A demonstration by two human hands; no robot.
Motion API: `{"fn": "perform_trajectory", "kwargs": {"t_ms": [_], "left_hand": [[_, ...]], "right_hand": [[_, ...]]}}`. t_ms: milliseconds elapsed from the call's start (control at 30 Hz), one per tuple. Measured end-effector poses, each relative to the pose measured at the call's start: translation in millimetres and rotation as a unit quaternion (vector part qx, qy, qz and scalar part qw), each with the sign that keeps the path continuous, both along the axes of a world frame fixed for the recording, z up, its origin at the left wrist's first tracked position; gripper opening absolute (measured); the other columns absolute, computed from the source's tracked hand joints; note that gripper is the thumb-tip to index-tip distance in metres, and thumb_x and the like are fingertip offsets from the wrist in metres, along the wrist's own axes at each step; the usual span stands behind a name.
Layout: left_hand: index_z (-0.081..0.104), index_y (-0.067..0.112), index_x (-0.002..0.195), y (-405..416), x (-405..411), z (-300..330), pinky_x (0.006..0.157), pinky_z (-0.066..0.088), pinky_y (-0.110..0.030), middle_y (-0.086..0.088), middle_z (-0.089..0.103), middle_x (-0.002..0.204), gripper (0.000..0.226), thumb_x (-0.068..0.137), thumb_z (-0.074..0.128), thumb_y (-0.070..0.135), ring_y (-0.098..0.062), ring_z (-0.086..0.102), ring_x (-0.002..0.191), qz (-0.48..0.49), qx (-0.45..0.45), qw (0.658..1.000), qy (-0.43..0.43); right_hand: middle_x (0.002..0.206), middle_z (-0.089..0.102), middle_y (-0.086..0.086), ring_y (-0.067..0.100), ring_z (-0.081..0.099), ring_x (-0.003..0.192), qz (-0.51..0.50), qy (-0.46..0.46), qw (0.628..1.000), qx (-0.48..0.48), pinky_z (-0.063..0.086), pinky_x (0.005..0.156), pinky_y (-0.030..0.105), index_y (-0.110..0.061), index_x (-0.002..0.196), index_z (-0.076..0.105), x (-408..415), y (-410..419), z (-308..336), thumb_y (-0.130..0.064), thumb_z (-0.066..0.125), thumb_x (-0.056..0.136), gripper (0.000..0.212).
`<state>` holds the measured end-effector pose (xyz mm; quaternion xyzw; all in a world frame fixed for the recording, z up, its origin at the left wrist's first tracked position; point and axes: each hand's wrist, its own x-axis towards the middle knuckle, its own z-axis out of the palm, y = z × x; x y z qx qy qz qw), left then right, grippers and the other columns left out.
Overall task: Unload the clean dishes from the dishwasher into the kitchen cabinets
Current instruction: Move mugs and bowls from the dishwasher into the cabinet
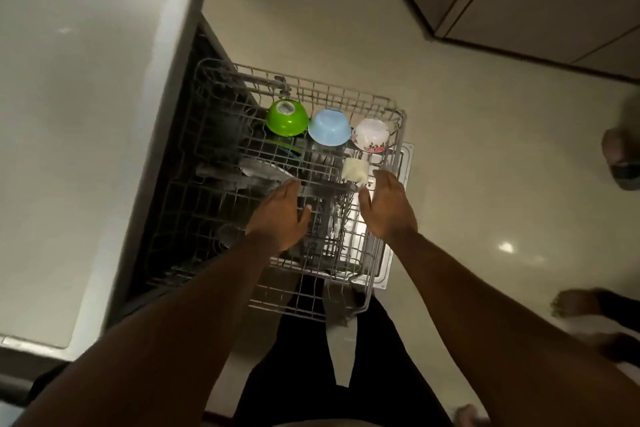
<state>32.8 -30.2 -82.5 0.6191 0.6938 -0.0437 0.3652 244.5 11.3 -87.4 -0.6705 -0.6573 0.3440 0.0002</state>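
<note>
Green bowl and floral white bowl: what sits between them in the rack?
Head view: a light blue bowl, upside down, sits between the green bowl and floral white bowl.

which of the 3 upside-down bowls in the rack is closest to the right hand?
The white floral bowl, rightmost in the row; the blue bowl and green bowl sit farther from the right hand.

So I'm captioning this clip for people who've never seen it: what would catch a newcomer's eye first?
Three upturned bowls in a row at the far end of the pulled-out dishwasher rack: a green bowl, a light blue bowl and a white flowered bowl. Next come the two bare hands reaching over the rack's middle, left hand and right hand, both open and holding nothing.
</note>
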Motion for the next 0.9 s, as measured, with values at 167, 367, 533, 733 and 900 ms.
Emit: {"fn": "perform_trajectory", "kwargs": {"t_ms": [167, 367, 533, 733, 900], "left_hand": [[0.019, 0.006, 0.154, 34.3, -4.6, -33.3, 0.120, 0.024, -0.038, -0.013, 0.021, 0.161, 0.067, 0.099, 0.045, 0.034, -0.026, 0.019, 0.149, 0.044, 0.008, 0.999, 0.019], [0.021, 0.001, 0.152, 82.2, -25.2, -74.1, 0.119, 0.024, -0.041, -0.018, 0.021, 0.159, 0.069, 0.096, 0.051, 0.026, -0.032, 0.021, 0.147, 0.118, 0.048, 0.991, 0.042], [0.013, 0.005, 0.155, 119.4, -38.2, -107.1, 0.118, 0.024, -0.041, -0.017, 0.016, 0.161, 0.073, 0.098, 0.052, 0.031, -0.033, 0.018, 0.148, 0.161, 0.043, 0.985, 0.054], [0.012, 0.002, 0.155, 146.0, -48.7, -141.1, 0.114, 0.029, -0.039, -0.019, 0.023, 0.159, 0.083, 0.091, 0.059, 0.029, -0.035, 0.026, 0.145, 0.207, 0.069, 0.976, 0.026], [0.010, 0.003, 0.155, 159.8, -52.4, -152.7, 0.114, 0.031, -0.041, -0.018, 0.023, 0.159, 0.089, 0.089, 0.064, 0.028, -0.034, 0.026, 0.145, 0.219, 0.074, 0.973, 0.006]], "right_hand": [[0.146, 0.041, 0.018, 0.034, 0.038, 0.135, -0.021, 0.001, 1.000, -0.020, 0.037, 0.108, 0.040, -0.002, 0.144, 0.036, -3.4, 21.3, -32.5, -0.032, 0.046, 0.101, 0.054], [0.144, 0.039, 0.019, 0.035, 0.042, 0.131, -0.049, -0.009, 0.996, -0.073, 0.041, 0.106, 0.042, -0.003, 0.145, 0.034, -19.3, 45.1, -78.8, -0.034, 0.052, 0.097, 0.060], [0.151, 0.031, 0.020, 0.040, 0.041, 0.133, -0.060, -0.050, 0.990, -0.114, 0.043, 0.106, 0.049, -0.007, 0.148, 0.030, -38.8, 57.8, -110.7, -0.041, 0.052, 0.096, 0.066], [0.153, 0.025, 0.019, 0.043, 0.046, 0.127, -0.065, -0.073, 0.987, -0.130, 0.047, 0.100, 0.051, -0.016, 0.149, 0.028, -49.7, 63.7, -132.6, -0.044, 0.052, 0.095, 0.066], [0.156, 0.019, 0.015, 0.043, 0.046, 0.128, -0.063, -0.076, 0.986, -0.131, 0.047, 0.100, 0.050, -0.024, 0.152, 0.022, -47.4, 66.1, -141.6, -0.044, 0.054, 0.095, 0.068]]}}
